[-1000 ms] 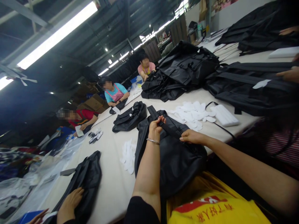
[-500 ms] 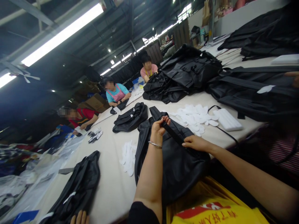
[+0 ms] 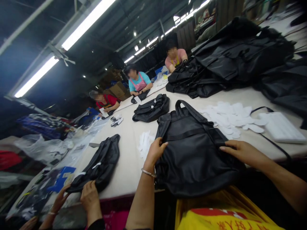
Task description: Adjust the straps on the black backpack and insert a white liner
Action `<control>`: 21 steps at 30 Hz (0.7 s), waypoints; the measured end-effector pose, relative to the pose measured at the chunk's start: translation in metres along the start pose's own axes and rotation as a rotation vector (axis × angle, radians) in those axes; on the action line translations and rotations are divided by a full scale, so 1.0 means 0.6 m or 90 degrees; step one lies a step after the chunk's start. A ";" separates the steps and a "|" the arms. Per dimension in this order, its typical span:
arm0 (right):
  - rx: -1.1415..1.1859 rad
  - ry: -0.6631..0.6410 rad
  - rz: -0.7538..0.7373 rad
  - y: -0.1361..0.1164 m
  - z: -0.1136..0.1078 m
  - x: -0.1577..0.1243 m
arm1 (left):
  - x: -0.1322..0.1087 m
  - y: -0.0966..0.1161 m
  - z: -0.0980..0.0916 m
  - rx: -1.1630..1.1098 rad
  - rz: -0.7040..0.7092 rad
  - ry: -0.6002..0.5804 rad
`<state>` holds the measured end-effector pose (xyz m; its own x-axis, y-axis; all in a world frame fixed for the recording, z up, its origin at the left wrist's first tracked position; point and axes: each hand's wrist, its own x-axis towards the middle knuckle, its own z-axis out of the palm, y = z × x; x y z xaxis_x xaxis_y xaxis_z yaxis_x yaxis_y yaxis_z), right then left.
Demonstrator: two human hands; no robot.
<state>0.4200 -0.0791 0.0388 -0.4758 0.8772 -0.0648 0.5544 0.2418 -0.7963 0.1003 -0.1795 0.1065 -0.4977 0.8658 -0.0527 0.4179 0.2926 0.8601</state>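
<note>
- The left hand gripped the near left edge of the black backpack, thumb on top and fingers curled under the fabric, apparently to steady that side.
- The right hand lay flat on the backpack's right edge, fingers extended and close together, pressing it down rather than pinching.
- Between the two hands the backpack lay back-side up on the table, its straps and top handle pointing away from the fingers, its lower end hanging over the near table edge.
- Just beyond the right fingers sat white oval pieces and a white pad; beyond the left fingers, a smaller white stack.
- Left of the left hand, a co-worker's hands held another black bag.
- Further off lay a folded bag and a black heap; three seated people worked under strip lights.
</note>
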 end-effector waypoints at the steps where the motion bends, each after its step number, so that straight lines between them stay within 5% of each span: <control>1: -0.105 0.055 0.003 -0.012 0.000 -0.010 | -0.025 -0.031 -0.028 0.026 -0.033 0.064; 5: -0.349 0.200 -0.057 -0.085 0.019 -0.048 | -0.117 -0.131 -0.081 0.063 -0.193 0.064; 7: -0.294 0.159 -0.161 -0.120 0.047 -0.058 | -0.144 -0.157 -0.078 0.048 -0.193 0.054; 9: -0.208 0.012 -0.244 -0.146 0.086 -0.063 | -0.154 -0.167 -0.071 0.049 -0.188 0.089; 13: -0.117 -0.296 -0.292 -0.172 0.157 -0.074 | -0.152 -0.160 -0.068 -0.009 -0.228 0.043; 17: -0.073 -0.354 -0.268 -0.183 0.178 -0.078 | -0.147 -0.123 -0.081 -0.285 -0.307 -0.118; 21: 0.081 -0.394 -0.253 -0.212 0.178 -0.067 | -0.118 -0.047 -0.113 -0.541 -0.344 -0.148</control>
<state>0.2958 -0.1891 0.0787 -0.9421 0.3309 -0.0548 0.1954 0.4087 -0.8915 0.0720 -0.2767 0.1203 -0.2622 0.7874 -0.5580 -0.5376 0.3610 0.7620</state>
